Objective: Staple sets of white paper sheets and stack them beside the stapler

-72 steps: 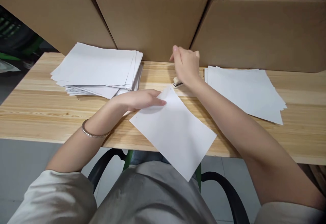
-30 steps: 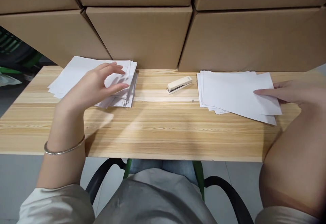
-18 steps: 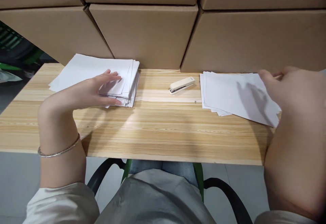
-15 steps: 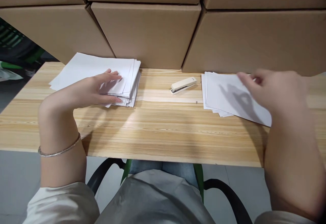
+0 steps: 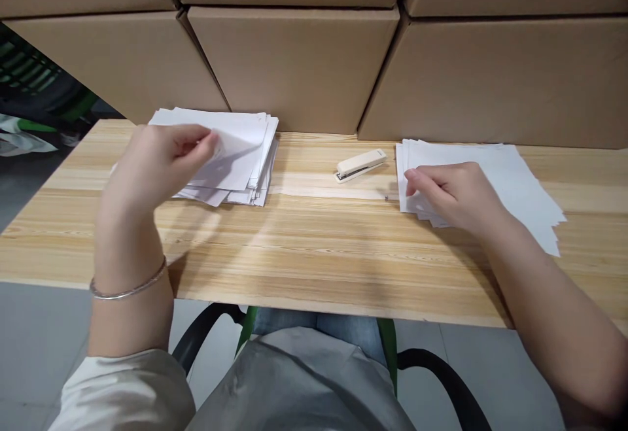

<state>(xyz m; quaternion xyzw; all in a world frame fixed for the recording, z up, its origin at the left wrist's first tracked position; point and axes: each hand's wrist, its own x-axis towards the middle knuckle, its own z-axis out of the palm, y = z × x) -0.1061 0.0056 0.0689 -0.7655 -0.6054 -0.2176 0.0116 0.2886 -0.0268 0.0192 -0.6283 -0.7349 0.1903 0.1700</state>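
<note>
On the left of the wooden table lies a thick, uneven stack of white paper sheets [image 5: 240, 156]. My left hand [image 5: 157, 159] is over it with the wrist bent, thumb and fingers pinched together at the top sheet. Whether paper is between those fingertips is hard to see. A second, thinner pile of white paper [image 5: 520, 189] is fanned out on the right. My right hand [image 5: 454, 192] is closed above its left part, thumb and forefinger together near the left edge; anything in the pinch is hidden. Between the piles rests a cream stapler [image 5: 362, 163], touched by neither hand.
Large brown cardboard boxes [image 5: 289, 68] are stacked like a wall along the back of the table [image 5: 304, 261]. A small dark speck lies near the right pile. Below the front edge are black chair armrests [image 5: 436, 365] and a grey tiled floor.
My right hand has moved left and down to the left part of its pile, where the sheets now lie further right. My left fingers, spread on the stack before, have drawn together and lifted.
</note>
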